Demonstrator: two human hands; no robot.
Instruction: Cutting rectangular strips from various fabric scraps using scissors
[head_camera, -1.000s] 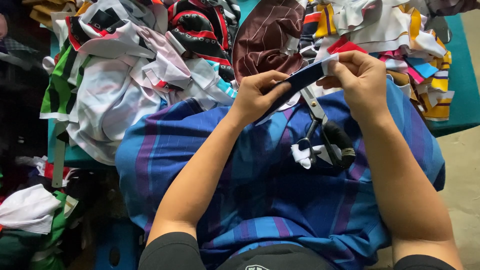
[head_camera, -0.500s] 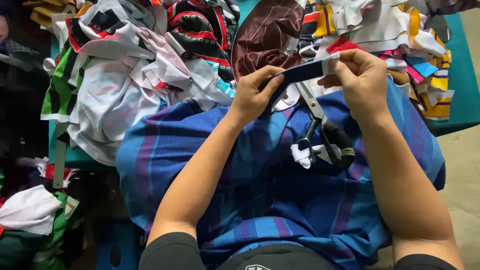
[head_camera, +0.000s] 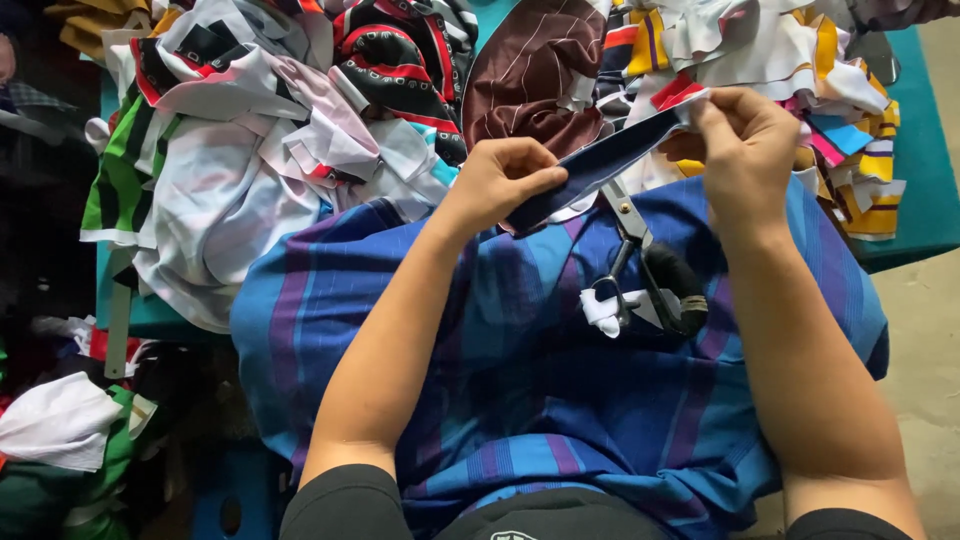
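My left hand (head_camera: 505, 180) and my right hand (head_camera: 742, 135) each pinch one end of a narrow dark blue fabric strip (head_camera: 605, 160), stretched between them above my lap. Its right end sits higher than its left. Below the strip, a pair of scissors (head_camera: 640, 270) with black handles wrapped in white cloth lies on the blue and purple striped cloth (head_camera: 500, 340) that covers my lap.
A heap of mixed fabric pieces spreads over a teal table (head_camera: 925, 180): white and green striped at left (head_camera: 190, 200), black and red patterned (head_camera: 395, 60), maroon striped (head_camera: 540, 80), yellow and white scraps at right (head_camera: 850, 110). More cloth (head_camera: 60, 420) lies at lower left.
Both hands have shifted slightly with the strip; the right end has risen a little and the strip now looks more tilted and taut. The scissors have not moved.
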